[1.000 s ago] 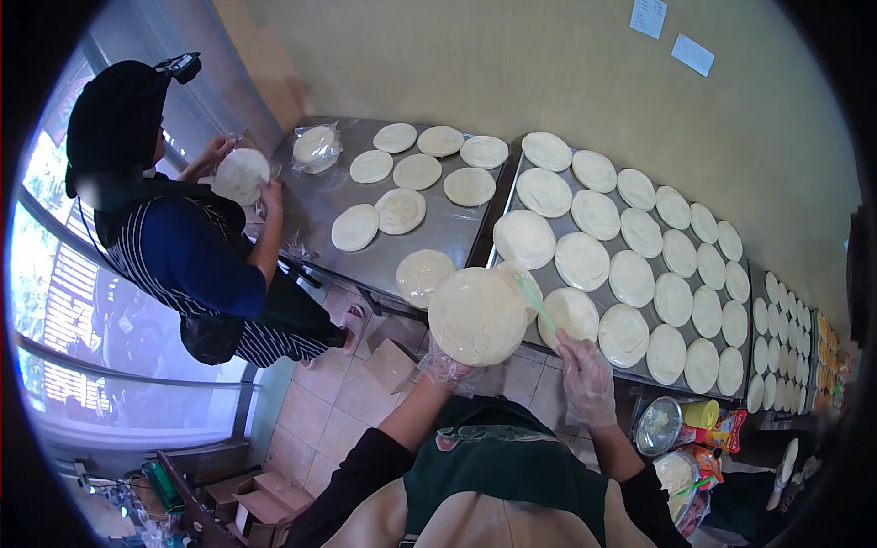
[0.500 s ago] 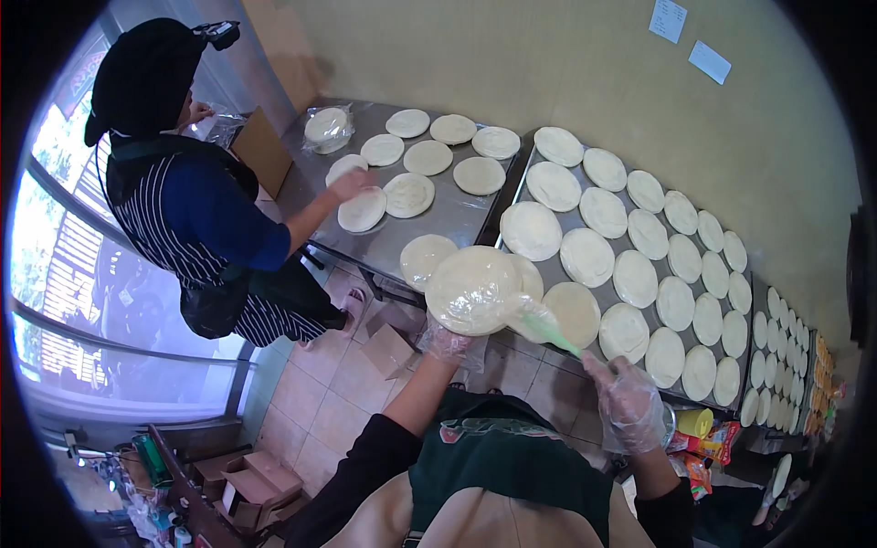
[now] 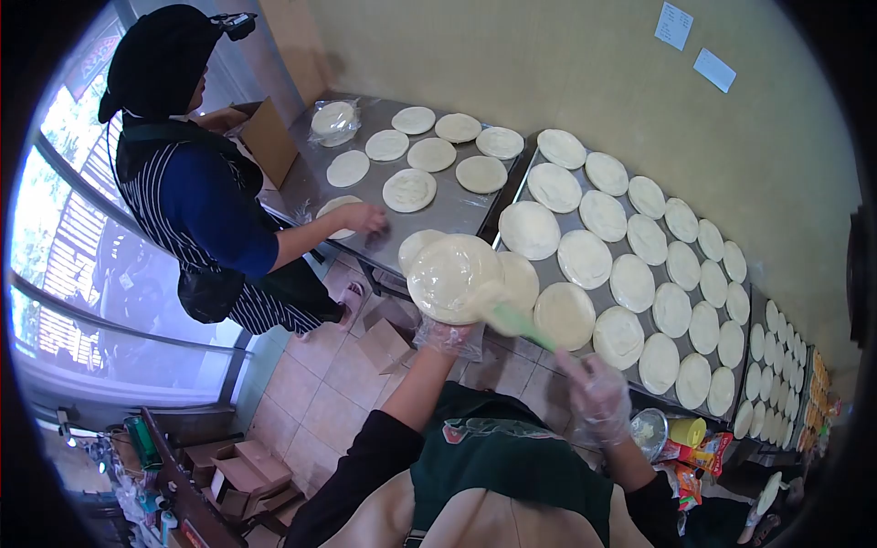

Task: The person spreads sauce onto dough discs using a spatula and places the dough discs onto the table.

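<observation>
My left hand (image 3: 446, 339), in a clear plastic glove, supports a flat round dough disc (image 3: 449, 269) from below; most of its fingers are hidden under it. The disc's top looks wet and glossy. In my right hand (image 3: 600, 395), also gloved, is the handle of a green spatula (image 3: 523, 327). Its blurred, pale-coated tip lies at the disc's right edge. Other discs sit close behind, among them one disc (image 3: 564, 316) at the near edge of the metal table (image 3: 498, 210).
A co-worker (image 3: 196, 210) stands at the left, one hand over the left table (image 3: 297, 173). Many discs cover the tables running right. A metal bowl (image 3: 649, 433) and yellow container (image 3: 687, 431) are at lower right. Cardboard boxes (image 3: 385, 345) lie on the tiled floor.
The held disc and my left hand have shifted slightly left and up. My right hand has moved left with the spatula. The co-worker's hand has moved right and down over the table.
</observation>
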`<move>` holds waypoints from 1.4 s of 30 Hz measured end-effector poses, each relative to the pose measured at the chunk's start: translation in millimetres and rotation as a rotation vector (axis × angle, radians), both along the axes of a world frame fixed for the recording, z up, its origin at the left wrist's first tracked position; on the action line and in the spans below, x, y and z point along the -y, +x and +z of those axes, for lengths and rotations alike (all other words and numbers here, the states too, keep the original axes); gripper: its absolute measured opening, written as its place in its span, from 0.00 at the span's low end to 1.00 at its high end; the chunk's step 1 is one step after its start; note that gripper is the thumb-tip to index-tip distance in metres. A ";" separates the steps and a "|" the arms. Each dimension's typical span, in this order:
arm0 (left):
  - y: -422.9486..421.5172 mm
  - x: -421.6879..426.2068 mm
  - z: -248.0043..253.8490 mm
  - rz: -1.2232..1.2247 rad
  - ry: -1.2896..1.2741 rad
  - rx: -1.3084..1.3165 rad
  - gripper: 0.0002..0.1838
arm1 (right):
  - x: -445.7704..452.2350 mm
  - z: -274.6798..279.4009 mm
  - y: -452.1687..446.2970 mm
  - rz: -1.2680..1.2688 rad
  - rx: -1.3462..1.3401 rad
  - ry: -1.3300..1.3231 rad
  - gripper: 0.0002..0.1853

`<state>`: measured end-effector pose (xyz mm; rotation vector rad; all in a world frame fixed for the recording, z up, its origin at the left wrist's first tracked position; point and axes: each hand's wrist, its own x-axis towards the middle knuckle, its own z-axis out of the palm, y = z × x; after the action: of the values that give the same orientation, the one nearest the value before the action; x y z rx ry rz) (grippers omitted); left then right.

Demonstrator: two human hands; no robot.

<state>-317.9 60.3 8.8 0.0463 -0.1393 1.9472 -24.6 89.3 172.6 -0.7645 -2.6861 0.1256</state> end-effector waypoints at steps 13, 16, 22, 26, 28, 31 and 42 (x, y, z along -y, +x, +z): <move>15.7 7.9 27.8 0.024 -0.043 0.011 0.29 | -13.8 -71.6 -1.1 0.002 -0.236 -0.079 0.30; 12.9 15.0 25.8 0.166 -0.252 -0.468 0.29 | -25.1 -80.4 -14.8 -0.100 -0.318 -0.185 0.27; -13.6 11.7 -3.3 0.132 -0.280 -0.538 0.29 | -38.0 -70.5 -47.7 -0.114 -0.405 -0.349 0.21; -51.4 20.9 -32.2 0.030 -0.228 -0.443 0.30 | -65.2 -71.1 -71.7 -0.203 -0.324 -0.329 0.19; -80.9 11.0 -42.2 -0.030 -0.204 -0.392 0.30 | -69.8 -54.7 -85.4 -0.241 -0.366 -0.341 0.18; -123.7 -35.9 -53.0 -0.118 -0.167 -0.296 0.30 | -80.0 -45.0 -103.2 -0.264 -0.505 -0.382 0.17; -216.8 -178.5 -114.7 -0.376 -0.203 -0.112 0.32 | -83.1 -33.9 -155.6 -0.432 -0.532 -0.455 0.18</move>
<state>-534.6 238.8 -105.9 -0.0055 0.1181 1.5704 -180.3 172.5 138.8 -1.2218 -1.9584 0.7336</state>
